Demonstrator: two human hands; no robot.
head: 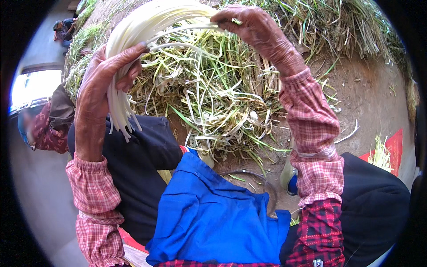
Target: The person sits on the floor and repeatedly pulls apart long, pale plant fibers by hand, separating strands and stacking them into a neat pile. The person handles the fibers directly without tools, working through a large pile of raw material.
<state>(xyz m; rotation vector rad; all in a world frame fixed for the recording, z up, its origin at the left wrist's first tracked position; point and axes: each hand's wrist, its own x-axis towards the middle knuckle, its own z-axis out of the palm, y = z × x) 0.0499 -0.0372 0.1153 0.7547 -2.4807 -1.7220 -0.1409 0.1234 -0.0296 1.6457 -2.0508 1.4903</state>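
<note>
A bundle of long, pale stalks (143, 21), apparently blanched chives, arches between my raised hands. My left hand (96, 76) is wrapped around the bundle, with its cut-looking white ends hanging below the palm. At the other end, my right hand (250, 26) pinches some stalks between thumb and fingers. One or two strands stand apart from the bundle beneath the arch. Below and behind it lies a heap of loose green and straw-coloured leaves (213, 100). A blue apron (220, 220) covers my lap.
Uncut-looking grassy stalks (340, 26) are piled at the upper right. A red cloth or sheet (395, 150) with pale trimmings (380, 155) lies on the right. A thin dark hoop (272, 190) rests by my feet. One person (55, 130) is close on the left; another (64, 31) sits farther off.
</note>
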